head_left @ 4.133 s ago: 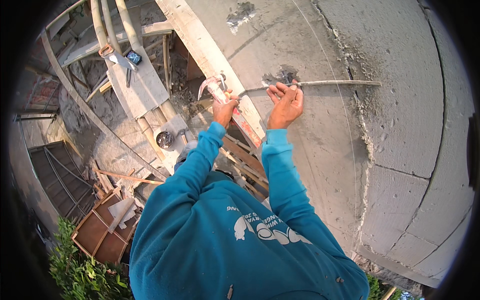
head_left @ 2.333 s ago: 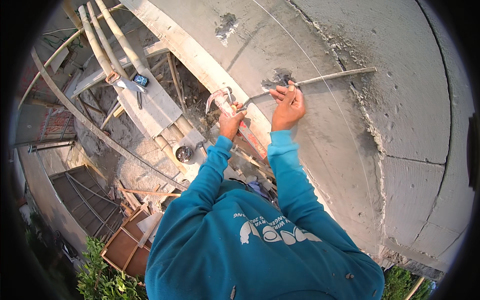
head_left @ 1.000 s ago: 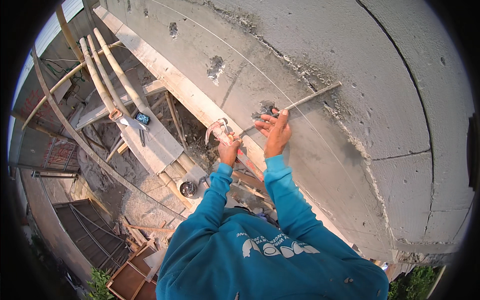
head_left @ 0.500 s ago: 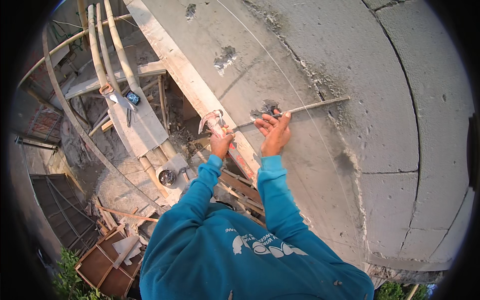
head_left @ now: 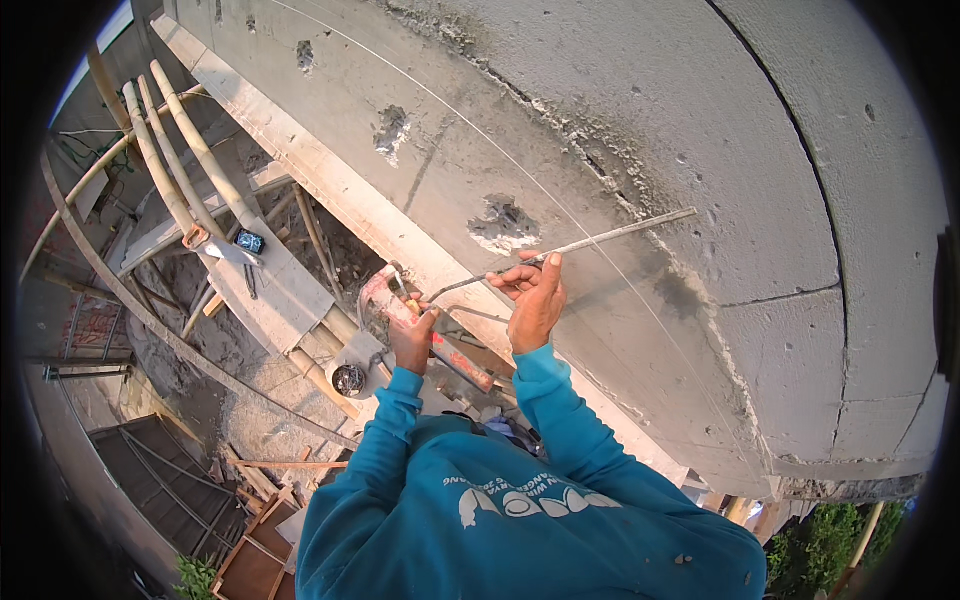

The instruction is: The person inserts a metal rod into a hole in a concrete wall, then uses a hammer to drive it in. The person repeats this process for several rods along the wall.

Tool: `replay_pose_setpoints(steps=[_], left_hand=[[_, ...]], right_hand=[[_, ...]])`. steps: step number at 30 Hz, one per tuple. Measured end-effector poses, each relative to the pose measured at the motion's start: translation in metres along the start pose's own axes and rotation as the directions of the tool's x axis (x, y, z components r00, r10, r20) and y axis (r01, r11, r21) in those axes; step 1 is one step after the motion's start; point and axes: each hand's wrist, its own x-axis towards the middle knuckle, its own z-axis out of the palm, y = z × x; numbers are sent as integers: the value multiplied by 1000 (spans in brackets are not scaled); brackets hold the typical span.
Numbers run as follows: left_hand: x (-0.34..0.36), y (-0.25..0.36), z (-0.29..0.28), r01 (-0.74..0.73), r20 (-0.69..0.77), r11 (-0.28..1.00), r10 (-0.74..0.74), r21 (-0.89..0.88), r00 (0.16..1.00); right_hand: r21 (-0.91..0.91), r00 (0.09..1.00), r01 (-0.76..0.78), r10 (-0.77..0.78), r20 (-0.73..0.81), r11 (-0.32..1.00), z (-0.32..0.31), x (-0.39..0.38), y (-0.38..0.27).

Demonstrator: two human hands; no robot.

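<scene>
My left hand (head_left: 412, 342) is closed around a claw hammer (head_left: 462, 362) with a worn, red-marked handle and a pale, red-smeared head. A small yellow piece shows by its fingers, too small to name. My right hand (head_left: 537, 302) grips a thin metal rod (head_left: 625, 230) between thumb and fingers. The rod slants up to the right across the grey wall (head_left: 600, 330), and its bent lower end reaches the left hand's fingertips; whether those fingers hold it too, I cannot tell. Just above the right hand is a chipped hole (head_left: 503, 224) in the wall.
A pale wooden board (head_left: 330, 190) runs along the wall's edge, and a white string (head_left: 480, 130) crosses the wall. On a plank (head_left: 268, 300) over bamboo poles (head_left: 190, 140) lie a handsaw (head_left: 225, 248) and a blue-black box (head_left: 249, 241). A round container (head_left: 348, 380) stands nearby.
The rod and both hands have shifted down-left relative to the wall, away from the chipped hole. My right fingers have curled closer round the rod. The whole view has shifted.
</scene>
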Motion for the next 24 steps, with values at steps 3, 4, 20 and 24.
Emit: replay_pose_setpoints(steps=[3,4,20,24], left_hand=[[-28,17,-4,-68,-46,995,71,68,996],[-36,24,-3,-65,-30,995,67,73,997],[-85,58,24,-252,237,868,161,428,958],[-103,50,49,78,102,889,-138,452,985]], right_hand=[[44,1000,-19,19,0,999,-24,-22,-2],[44,1000,2,-2,4,999,-32,-28,-4],[443,970,-12,117,-211,897,-144,-99,7],[490,901,92,136,-411,867,-172,-121,12]])
